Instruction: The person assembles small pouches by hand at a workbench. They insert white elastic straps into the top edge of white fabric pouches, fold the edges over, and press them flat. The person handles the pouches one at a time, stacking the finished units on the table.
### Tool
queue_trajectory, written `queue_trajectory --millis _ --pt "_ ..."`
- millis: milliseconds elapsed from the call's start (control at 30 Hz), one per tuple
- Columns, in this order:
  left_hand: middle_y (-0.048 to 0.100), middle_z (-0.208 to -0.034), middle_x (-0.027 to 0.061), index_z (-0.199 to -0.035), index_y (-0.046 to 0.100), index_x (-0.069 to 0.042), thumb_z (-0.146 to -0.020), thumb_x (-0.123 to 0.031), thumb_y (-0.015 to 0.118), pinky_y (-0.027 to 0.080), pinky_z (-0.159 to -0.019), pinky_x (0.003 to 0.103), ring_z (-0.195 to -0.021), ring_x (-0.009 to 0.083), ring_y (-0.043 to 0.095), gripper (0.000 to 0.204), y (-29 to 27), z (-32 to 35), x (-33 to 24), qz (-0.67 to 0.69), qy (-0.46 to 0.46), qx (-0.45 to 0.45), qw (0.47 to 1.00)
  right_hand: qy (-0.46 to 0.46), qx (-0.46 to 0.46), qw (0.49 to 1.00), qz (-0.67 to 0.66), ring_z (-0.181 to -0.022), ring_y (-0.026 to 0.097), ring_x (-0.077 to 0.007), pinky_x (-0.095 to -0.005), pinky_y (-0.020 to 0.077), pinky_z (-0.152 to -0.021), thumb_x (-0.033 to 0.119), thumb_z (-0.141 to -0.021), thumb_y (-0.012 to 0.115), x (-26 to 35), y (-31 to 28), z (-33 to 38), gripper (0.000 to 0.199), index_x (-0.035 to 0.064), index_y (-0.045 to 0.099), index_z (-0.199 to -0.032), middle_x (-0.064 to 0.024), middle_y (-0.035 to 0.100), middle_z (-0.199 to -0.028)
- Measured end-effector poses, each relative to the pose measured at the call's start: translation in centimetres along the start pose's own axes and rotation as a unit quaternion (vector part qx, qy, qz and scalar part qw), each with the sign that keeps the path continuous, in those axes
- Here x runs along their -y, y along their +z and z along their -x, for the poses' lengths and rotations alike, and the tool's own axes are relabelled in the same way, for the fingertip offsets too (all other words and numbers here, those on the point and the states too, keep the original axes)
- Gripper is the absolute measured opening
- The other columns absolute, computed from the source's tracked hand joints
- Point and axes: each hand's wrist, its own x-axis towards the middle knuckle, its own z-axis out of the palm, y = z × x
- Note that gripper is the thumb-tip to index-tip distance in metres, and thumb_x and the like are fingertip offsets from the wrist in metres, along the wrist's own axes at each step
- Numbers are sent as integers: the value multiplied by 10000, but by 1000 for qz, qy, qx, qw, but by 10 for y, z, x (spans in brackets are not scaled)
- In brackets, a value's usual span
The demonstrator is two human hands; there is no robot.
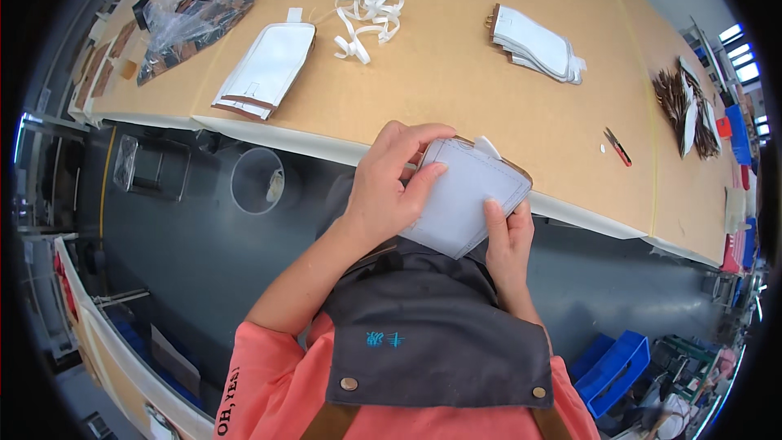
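Note:
A flat white fabric piece with stitched outline and brown backing (468, 195) is held at the near edge of the long tan worktable (456, 73). My left hand (387, 183) grips its left edge, with the fingers curled over the top and the thumb on its face. My right hand (509, 236) pinches its lower right edge. A small white tab sticks up from the piece's top corner.
On the table lie a stack of white pieces (269, 69) at left, tangled white strips (366, 16), another white stack (538, 45), small red-handled snips (617, 147) and brown pieces (688, 106) at right. A clear round bin (257, 181) stands below. Blue crates (619, 363) sit lower right.

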Motion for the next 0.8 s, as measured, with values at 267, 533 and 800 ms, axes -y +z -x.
queue_trajectory --millis 267,533,800 --pt "567 -1105 117 -1272 656 -126 -850 -48 718 566 -799 330 -968 232 614 433 5 -6 -4 16 -16 -10 1000 23 12 1000 -17 -1058 572 -115 -266 451 -934 182 -1027 566 6 -1 -5 351 -24 531 -1309 -91 648 -1168" --pt "539 -1280 127 -1111 742 -73 -830 -105 766 447 -1005 367 -1215 262 530 284 1 -6 20 -65 22 19 997 68 40 994 -79 -1066 575 -110 -265 462 -928 172 -1033 553 10 3 1 356 -36 522 -1321 -85 641 -1186" --pt "482 -1402 152 -1210 719 -118 -834 -111 768 374 -1102 382 -1336 284 454 379 0 -3 25 -119 36 51 991 83 47 993 -67 -1062 582 -104 -265 462 -935 168 -1031 559 1 2 0 356 -36 532 -1321 -83 645 -1189"
